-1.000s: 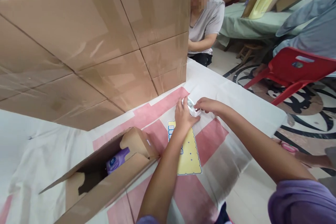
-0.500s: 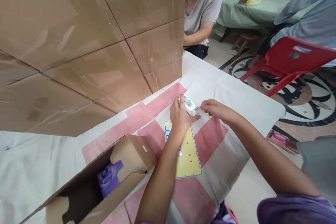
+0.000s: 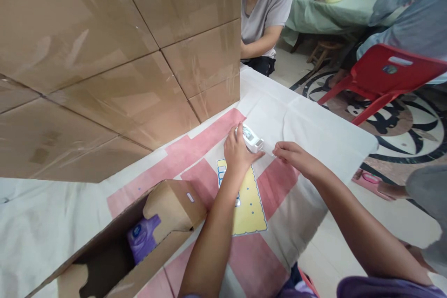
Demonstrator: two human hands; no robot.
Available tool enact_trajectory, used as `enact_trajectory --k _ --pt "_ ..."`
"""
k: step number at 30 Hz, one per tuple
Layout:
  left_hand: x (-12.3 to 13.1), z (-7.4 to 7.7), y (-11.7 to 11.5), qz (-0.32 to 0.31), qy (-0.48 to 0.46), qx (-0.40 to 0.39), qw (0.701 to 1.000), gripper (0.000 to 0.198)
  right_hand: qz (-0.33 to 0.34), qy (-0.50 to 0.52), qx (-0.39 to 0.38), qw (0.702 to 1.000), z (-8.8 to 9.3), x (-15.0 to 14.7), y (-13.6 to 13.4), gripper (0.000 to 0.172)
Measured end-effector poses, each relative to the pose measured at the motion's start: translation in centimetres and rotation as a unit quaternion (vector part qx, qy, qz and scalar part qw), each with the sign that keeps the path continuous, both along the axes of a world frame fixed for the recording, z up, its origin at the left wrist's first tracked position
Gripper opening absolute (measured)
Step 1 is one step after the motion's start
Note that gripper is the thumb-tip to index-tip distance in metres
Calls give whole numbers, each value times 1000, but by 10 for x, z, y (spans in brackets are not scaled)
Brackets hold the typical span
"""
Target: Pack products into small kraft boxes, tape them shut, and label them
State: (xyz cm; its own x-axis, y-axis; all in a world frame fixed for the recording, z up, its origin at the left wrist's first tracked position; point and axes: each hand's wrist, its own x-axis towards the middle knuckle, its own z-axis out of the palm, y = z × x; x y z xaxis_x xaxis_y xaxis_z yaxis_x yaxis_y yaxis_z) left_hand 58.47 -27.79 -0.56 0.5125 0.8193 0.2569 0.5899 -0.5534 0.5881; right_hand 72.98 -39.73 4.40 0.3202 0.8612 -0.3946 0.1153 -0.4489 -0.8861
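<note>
My left hand (image 3: pixel 239 148) is wrapped round a small white tape dispenser (image 3: pixel 252 138), thumb on the near side and fingers on the far side. The dispenser rests on the tablecloth and has a dark window on top. To its right my right hand (image 3: pixel 289 152) is closed in a pinch. A faint clear strip of tape (image 3: pixel 268 150) runs from the dispenser's end to those fingertips. Under my left forearm lies a yellow printed sheet (image 3: pixel 252 205) with a blue scalloped edge, partly hidden by the arm.
Taped cardboard boxes (image 3: pixel 122 88) are stacked along the left. An open carton (image 3: pixel 174 202) with a purple packet (image 3: pixel 142 237) inside stands at the near left. A person (image 3: pixel 265 23) sits beyond the table (image 3: pixel 314 125), and a red chair (image 3: pixel 387 74) stands at right.
My right hand has moved right and slightly nearer to me, away from the dispenser, lengthening the clear strip between them. My left hand keeps its hold on the dispenser.
</note>
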Motion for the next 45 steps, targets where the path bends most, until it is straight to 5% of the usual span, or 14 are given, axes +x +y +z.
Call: enact_trajectory --k 6,13,18,22,27,30,34,37,41,43,45 --pt "0 1 0 6 5 4 1000 117 0 1 -15 1000 -12 -1 -1 29" --pt "0 1 -1 5 18 8 1000 112 5 -201 -24 979 -34 -7 3 20" --pt "0 2 -1 5 18 4 1000 113 -8 -249 -27 968 -40 -11 5 20" --pt "-1 2 -1 2 14 -3 1000 113 4 -222 -13 975 -35 -7 -6 18" --pt "1 6 -3 -11 3 -46 999 119 7 -68 33 997 -14 -10 -31 22" --pt "-4 33 -14 -42 -42 -80 995 114 -5 -39 68 997 5 -20 -43 23" --pt "-32 103 -43 -105 -213 -51 970 80 5 -42 130 991 33 -37 -51 25" --pt "-58 149 -60 -74 -376 91 919 51 25 -47 197 979 52 -58 -52 23" --pt "-93 183 -70 0 -496 261 828 24 91 23 217 972 69 -102 -50 23" --pt "-121 193 -78 29 -468 243 849 21 120 60 210 968 75 -124 -48 24" --pt "-161 195 -91 28 -367 226 902 22 137 78 216 964 79 -144 -45 24"
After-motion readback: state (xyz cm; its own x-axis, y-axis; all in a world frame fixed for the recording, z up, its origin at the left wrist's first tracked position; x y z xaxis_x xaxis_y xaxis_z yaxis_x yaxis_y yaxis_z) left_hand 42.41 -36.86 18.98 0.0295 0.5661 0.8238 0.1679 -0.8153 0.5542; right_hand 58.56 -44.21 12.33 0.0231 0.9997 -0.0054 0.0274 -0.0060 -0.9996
